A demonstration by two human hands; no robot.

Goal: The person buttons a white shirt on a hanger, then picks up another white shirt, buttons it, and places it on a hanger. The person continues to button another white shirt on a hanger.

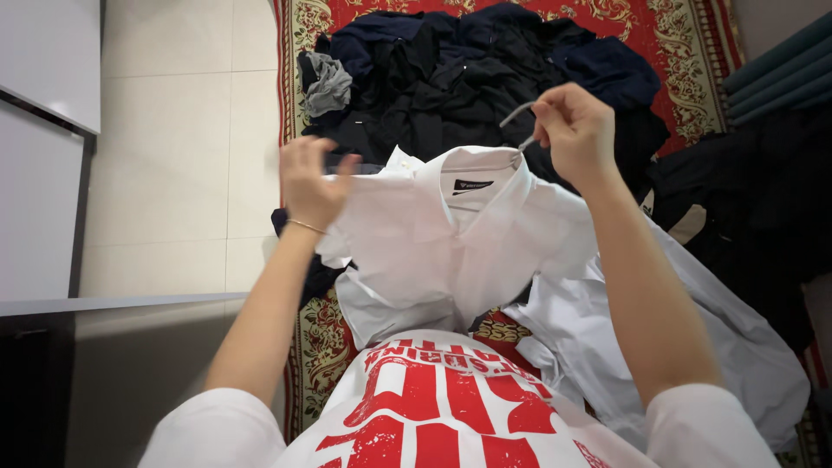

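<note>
1. Shirt (pixel 451 243) — white, collared — hangs in mid-frame between the two raised hands, its collar up and its body drooping toward the person's lap.
2. Hanger (pixel 518 121), thin and grey, sticks out of the collar at about 1 o'clock from the shirt's middle; only its hook and neck show, the rest is hidden inside the cloth.
3. Right hand (pixel 576 134) is closed round the hanger's neck, fingers pinched on it, just above the collar's right edge.
4. Left hand (pixel 310 180), at 10 o'clock from the shirt's middle, grips the shirt's left shoulder, thumb over the cloth and fingers curled behind; a thin bracelet (pixel 305 227) sits on that wrist.
5. Second white garment (pixel 693 347) lies spread on the floor at 4 o'clock, partly under the right forearm and touching the held shirt's lower edge.
6. Pile of dark clothes (pixel 485 78) — black and navy, with one grey piece at its left end — lies at 12 o'clock beyond the hands.
7. Red patterned rug (pixel 693 43) lies under the pile and the white garments.
8. More dark cloth (pixel 754 208) lies at 3 o'clock, at the rug's right edge.
9. Pale tiled floor (pixel 173 156) fills the side at 9 o'clock, well apart from the shirt.
</note>
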